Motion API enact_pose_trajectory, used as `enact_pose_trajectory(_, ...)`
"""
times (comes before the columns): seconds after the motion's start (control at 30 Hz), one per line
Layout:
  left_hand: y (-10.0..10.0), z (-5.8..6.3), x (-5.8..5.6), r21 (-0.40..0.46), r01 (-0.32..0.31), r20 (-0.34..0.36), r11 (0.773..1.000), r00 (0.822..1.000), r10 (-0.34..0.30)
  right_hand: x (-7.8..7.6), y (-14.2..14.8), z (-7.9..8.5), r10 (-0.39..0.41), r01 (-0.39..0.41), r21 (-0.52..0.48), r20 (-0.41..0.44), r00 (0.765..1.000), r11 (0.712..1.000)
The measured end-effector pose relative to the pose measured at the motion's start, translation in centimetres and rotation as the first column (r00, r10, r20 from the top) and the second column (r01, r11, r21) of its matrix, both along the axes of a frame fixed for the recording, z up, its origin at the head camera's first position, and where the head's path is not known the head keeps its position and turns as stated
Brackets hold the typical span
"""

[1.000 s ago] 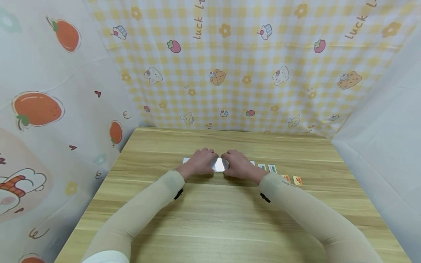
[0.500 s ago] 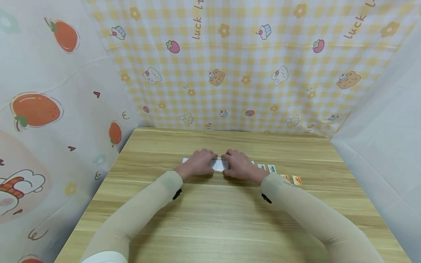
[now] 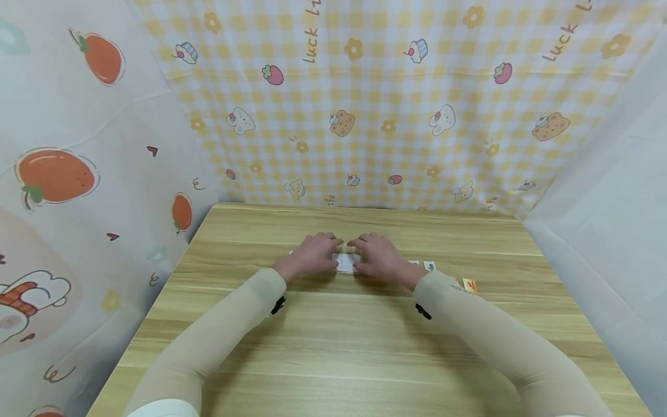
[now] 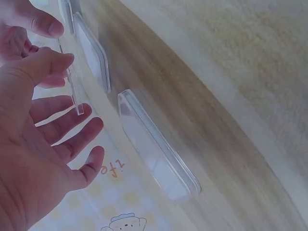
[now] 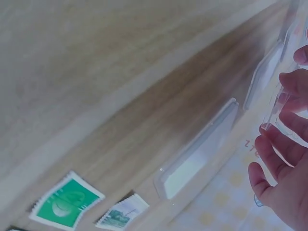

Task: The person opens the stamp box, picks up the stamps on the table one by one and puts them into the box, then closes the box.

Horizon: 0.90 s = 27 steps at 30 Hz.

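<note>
Both hands hold a thin clear plastic lid by its two ends, raised just above the table. My left hand pinches its left end between thumb and fingers, the other fingers spread. My right hand pinches the opposite end; in the right wrist view the lid shows edge-on at its fingertips. Beneath and between the hands, a flat clear case with a white inside lies on the table. The left wrist view shows this case behind the lid.
Another clear case lies to the left, and one more to the right. Beyond it are a green stamp and a small landscape stamp. An orange stamp lies near the right sleeve. A checked curtain hangs behind the wooden table.
Both hands have risen slightly, and the clear lid has come up off the case between them. The case and stamps stay in place.
</note>
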<state>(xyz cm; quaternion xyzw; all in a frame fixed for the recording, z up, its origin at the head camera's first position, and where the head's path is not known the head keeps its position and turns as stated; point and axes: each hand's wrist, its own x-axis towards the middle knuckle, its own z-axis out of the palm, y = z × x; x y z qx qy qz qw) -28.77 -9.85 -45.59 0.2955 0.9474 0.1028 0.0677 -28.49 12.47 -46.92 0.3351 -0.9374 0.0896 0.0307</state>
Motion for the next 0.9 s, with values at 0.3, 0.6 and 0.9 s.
enact_pose_trajectory(0.3, -0.5, 0.3, -0.3, -0.010, -0.046, -0.004, 0.999, 0.999, 0.046, -0.8, -0.3, 1.0, 0.019, -0.019, -0.020, -0.001, 1.000, 1.000)
enact_pose_trajectory(0.6, -0.5, 1.0, 0.4, -0.040, -0.032, -0.066, 0.999, 0.997, 0.029, -2.8, -0.1, 1.5, 0.012, -0.012, 0.021, -0.017, 1.000, 1.000)
enact_pose_trajectory(0.9, 0.4, 0.7, 1.5, -0.110, 0.049, -0.164, 0.993, 0.984, -0.066, -4.4, -0.2, 1.5, -0.022, 0.022, -0.002, 0.029, 0.999, 1.000)
